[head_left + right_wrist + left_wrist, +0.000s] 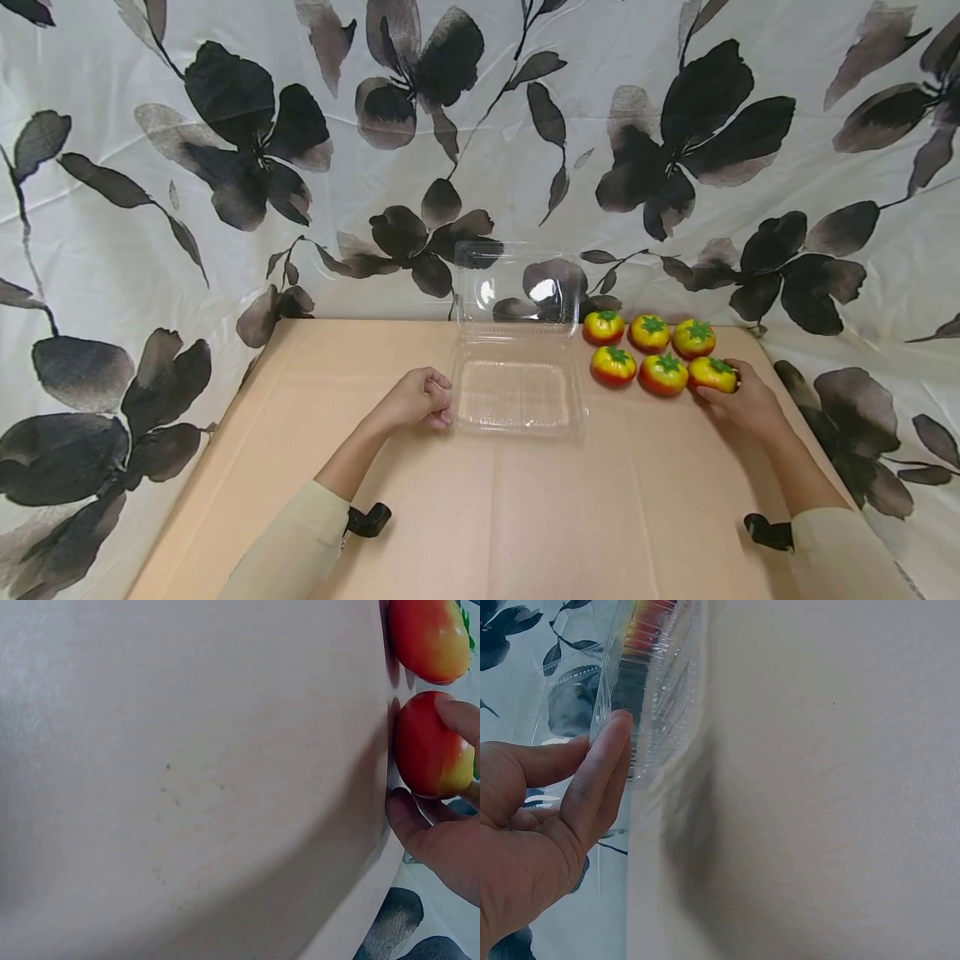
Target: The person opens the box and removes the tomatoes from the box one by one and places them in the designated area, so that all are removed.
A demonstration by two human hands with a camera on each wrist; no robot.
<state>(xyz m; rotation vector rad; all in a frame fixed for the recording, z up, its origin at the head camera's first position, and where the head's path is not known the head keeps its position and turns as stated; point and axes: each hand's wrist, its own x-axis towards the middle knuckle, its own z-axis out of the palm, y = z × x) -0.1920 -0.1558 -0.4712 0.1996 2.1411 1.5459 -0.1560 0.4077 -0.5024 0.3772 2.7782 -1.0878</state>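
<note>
Right hand (pixel 738 400) is at the near-right corner of the tomato group, fingers and thumb curled around the nearest-right tomato (pixel 712 374). The right wrist view confirms it: thumb below, a fingertip on top, and the tomato (pixel 427 746) still sits on the table (pixel 525 500). That tomato is roundish with no clear long axis. Its green calyx faces up and slightly away from the person.

The other five tomatoes (pixel 648 333) sit in two rows of three with the held one, running left-right, just beside one another. The near-middle tomato (pixel 663 374) is right next to the held one, and I can't tell if they touch.

Left hand (pixel 416 400) is at the near-left edge of the clear clamshell box (pixel 517 396), fingers loosely curled. In the left wrist view a fingertip (pixel 615 724) presses against the tray rim (pixel 641 690). The thumb isn't around it, so it's a touch, not a grip.

The box is open. The tray lies flat at table centre with its long axis left-right. The lid (pixel 517 287) stands upright at the far side, hinged along the far long edge, opening toward the person. The tomato group is just right of the box, level with the hinge and far half of the tray.

Floral black-and-white cloth (pixel 225 167) hangs behind and drapes round the table sides. Cream sleeves on both arms, with a black wrist mount (pixel 367 521) on each.
</note>
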